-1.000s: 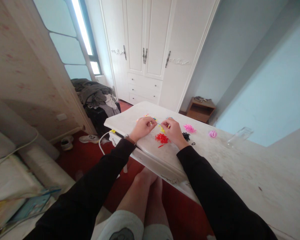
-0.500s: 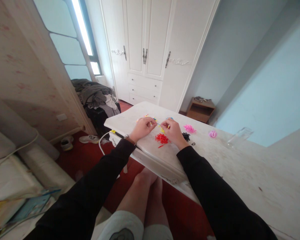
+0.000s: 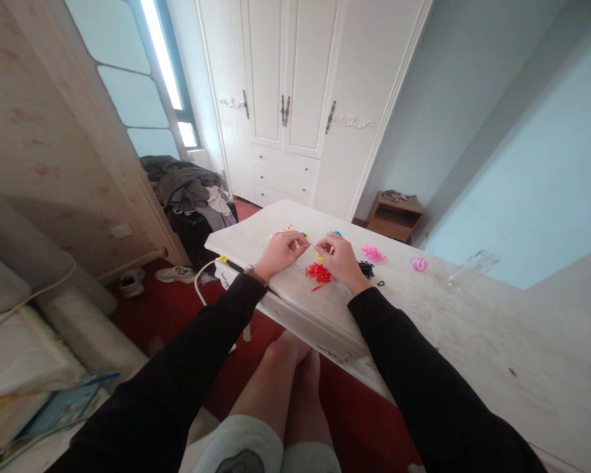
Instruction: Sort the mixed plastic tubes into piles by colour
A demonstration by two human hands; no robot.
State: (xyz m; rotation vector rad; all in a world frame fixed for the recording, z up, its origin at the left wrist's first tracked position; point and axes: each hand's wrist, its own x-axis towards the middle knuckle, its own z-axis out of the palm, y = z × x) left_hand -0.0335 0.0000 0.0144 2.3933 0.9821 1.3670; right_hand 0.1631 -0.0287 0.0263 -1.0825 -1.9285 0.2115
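Observation:
My left hand is pinched closed above the white table, its thumb and fingertips on one end of a thin blue rubber band. Facing it, my right hand grips the other end, so the small band spans the narrow gap between them. Just below the hands lies a heap of red rubber bands. Black bands sit beside my right wrist, partly covered by it. Blue bands show behind the right hand, and a few yellow ones lie between the hands.
Farther right on the table are a pink pile, a round pink bundle and a clear container lying on its side. A white cable hangs at the left edge. Behind stands a white wardrobe.
Both hands hold nearly the same position, with only slight finger movement at the blue rubber band. The piles on the table are unchanged.

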